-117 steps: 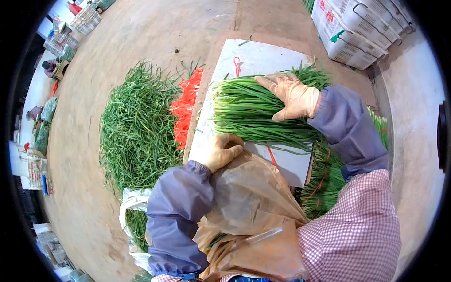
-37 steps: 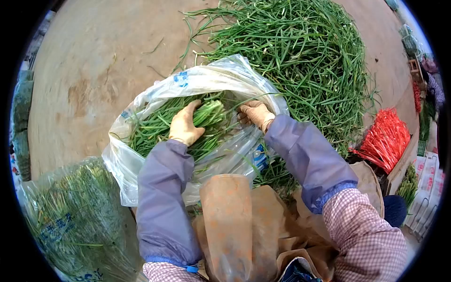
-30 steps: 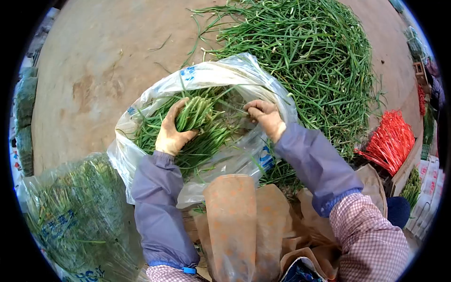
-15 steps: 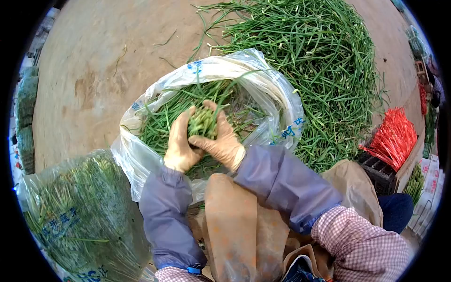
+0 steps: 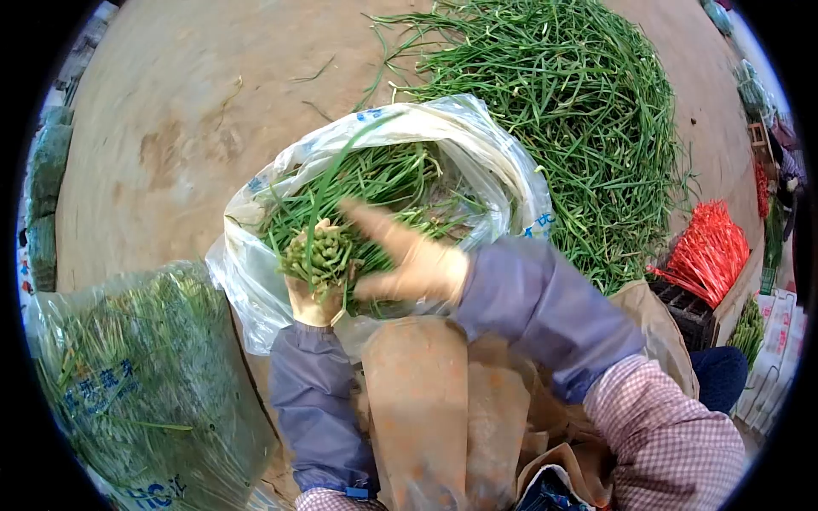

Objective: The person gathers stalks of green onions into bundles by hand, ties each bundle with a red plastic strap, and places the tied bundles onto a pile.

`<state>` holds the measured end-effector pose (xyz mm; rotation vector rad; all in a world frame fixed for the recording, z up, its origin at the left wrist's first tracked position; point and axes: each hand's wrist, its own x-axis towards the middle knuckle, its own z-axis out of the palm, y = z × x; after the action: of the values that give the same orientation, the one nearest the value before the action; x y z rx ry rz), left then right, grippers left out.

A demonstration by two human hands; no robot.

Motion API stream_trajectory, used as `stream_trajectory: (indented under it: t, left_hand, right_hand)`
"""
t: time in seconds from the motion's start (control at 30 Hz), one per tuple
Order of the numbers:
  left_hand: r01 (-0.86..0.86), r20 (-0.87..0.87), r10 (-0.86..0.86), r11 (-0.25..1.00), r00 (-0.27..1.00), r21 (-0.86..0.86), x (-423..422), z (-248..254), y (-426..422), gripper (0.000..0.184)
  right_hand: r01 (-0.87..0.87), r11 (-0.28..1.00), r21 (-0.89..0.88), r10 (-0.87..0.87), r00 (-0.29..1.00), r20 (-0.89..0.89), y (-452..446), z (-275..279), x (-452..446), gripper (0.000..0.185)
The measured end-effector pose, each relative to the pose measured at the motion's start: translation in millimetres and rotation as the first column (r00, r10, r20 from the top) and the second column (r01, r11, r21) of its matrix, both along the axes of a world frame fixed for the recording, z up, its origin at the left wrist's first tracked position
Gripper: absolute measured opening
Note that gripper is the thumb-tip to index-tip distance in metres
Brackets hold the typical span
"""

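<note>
Close in front of the person's brown apron (image 5: pixel 416 409), the left hand (image 5: pixel 312 305) has its grip closed around a bunch of green stalks (image 5: pixel 319 255), the pale cut ends turned up towards the face. I see that bunch held over the near part of an open plastic bag (image 5: pixel 298 157), whose mouth spreads around more loose greens (image 5: pixel 388 177). The right hand (image 5: pixel 409 262), blurred, is just beside the bunch with its grip wide open, thumb and fingers spread; it has hold of nothing I can see, and I can't tell whether it touches the stalks.

By the person's left arm leans a clear bag (image 5: pixel 153 366) packed with greens, blue printing across it. Over to the right, red strips (image 5: pixel 707 251) lie heaped by a black crate (image 5: pixel 684 313), with white boxes (image 5: pixel 777 341) beyond.

Past the open bag, a big tangled heap of greens (image 5: pixel 562 128) covers part of the brown floor (image 5: pixel 196 77). Farther off, at the right edge, part of another person (image 5: pixel 791 162) shows, small and unclear.
</note>
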<state>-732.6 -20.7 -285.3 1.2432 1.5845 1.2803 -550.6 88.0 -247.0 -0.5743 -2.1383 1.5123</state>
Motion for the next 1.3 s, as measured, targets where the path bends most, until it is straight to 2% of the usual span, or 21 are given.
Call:
stream_trajectory:
  t: [0.03,0.07,0.1,0.13,0.17,0.33,0.37,0.47,0.5,0.53,0.67,0.73,0.83,0.87,0.9,0.93,0.97,1.0,1.07,1.2,1.3]
  left_hand:
    - [-0.048,0.195,0.047,0.999,0.980,0.003,-1,6,1,0.053]
    - [-0.107,0.389,0.096,0.994,0.916,0.006,-2,13,2,0.055]
    - [-0.174,0.560,0.141,0.985,0.816,0.005,-4,19,2,0.061]
    - [-0.112,0.157,0.088,0.983,0.984,0.146,-13,10,0,0.060]
    - [-0.110,0.107,0.096,0.985,0.990,0.134,-19,11,-1,0.061]
    - [-0.096,0.015,0.096,0.992,0.995,0.080,-24,7,-3,0.064]
    - [0.005,-0.161,0.012,0.995,0.987,0.102,-26,6,-3,0.064]
    - [0.036,0.058,-0.035,0.999,0.998,-0.006,-9,21,0,0.062]
    - [-0.042,0.654,0.023,0.999,0.756,0.014,12,32,-6,0.061]
    - [-0.053,0.963,0.124,0.992,0.238,-0.115,1,4,-7,0.058]
    - [-0.101,0.855,0.207,0.978,0.476,-0.180,6,-16,-30,0.051]
    - [-0.186,0.907,0.418,0.897,0.058,-0.401,15,-3,-29,0.047]
    - [-0.132,0.889,0.388,0.921,0.242,-0.366,11,-23,-32,0.057]
    - [-0.096,0.659,0.284,0.947,0.696,-0.307,4,-44,-39,0.075]
    - [-0.109,0.226,0.177,0.952,0.958,-0.286,-2,-65,-45,0.094]
    - [-0.106,-0.184,0.054,0.953,0.981,-0.285,7,-48,-45,0.104]
    - [-0.148,-0.575,-0.036,0.951,0.818,-0.270,16,-31,-44,0.114]
    - [-0.143,-0.625,-0.115,0.927,0.772,-0.347,17,-17,-44,0.115]
    - [-0.201,-0.675,-0.237,0.841,0.699,-0.503,16,-20,-58,0.111]
    - [-0.151,-0.572,-0.137,0.891,0.808,-0.427,-7,-60,-94,0.094]
    - [-0.126,-0.395,-0.088,0.867,0.915,-0.483,-15,-29,-86,0.076]
  right_hand:
    - [0.092,0.920,-0.382,-0.116,0.992,-0.040,21,-16,11,0.095]
    - [0.179,0.688,-0.703,-0.311,0.948,-0.063,42,-32,23,0.087]
    - [0.418,0.585,-0.695,-0.489,0.865,0.110,67,-23,37,0.072]
    - [0.585,0.425,-0.691,-0.676,0.713,0.188,79,-57,59,0.071]
    - [0.733,0.410,-0.543,-0.715,0.628,0.307,81,-41,70,0.064]
    - [0.402,0.777,-0.484,-0.478,0.877,-0.038,17,-27,55,0.056]
    - [0.306,0.919,-0.250,-0.308,0.951,0.032,4,-4,46,0.070]
    - [0.057,0.996,-0.068,-0.062,0.994,-0.085,-19,16,-5,0.115]
    - [0.113,0.991,0.074,-0.103,0.987,-0.123,-23,17,-23,0.115]
    - [0.170,0.984,-0.049,-0.175,0.977,-0.125,-27,25,-42,0.111]
    - [0.163,0.986,-0.027,-0.165,0.961,-0.220,-32,4,-70,0.085]
    - [0.177,0.969,-0.173,-0.205,0.966,-0.156,-39,8,-70,0.065]
    - [0.143,0.872,-0.469,-0.218,0.970,-0.110,-39,2,-77,0.056]
    - [0.162,0.851,-0.500,-0.239,0.966,-0.094,-36,0,-76,0.053]
    - [0.206,0.768,-0.607,-0.355,0.925,-0.136,-34,2,-73,0.053]
    - [0.231,0.673,-0.703,-0.468,0.869,-0.163,-27,8,-69,0.054]
    - [0.207,0.671,-0.712,-0.526,0.809,-0.261,-15,12,-59,0.053]
    - [0.181,0.672,-0.718,-0.577,0.736,-0.354,0,23,-43,0.053]
    - [0.210,0.542,-0.814,-0.611,0.763,-0.210,27,65,10,0.049]
    - [0.207,0.643,-0.737,-0.676,0.606,-0.419,68,109,97,0.049]
    - [0.271,0.655,-0.706,-0.701,0.567,-0.433,88,118,143,0.049]
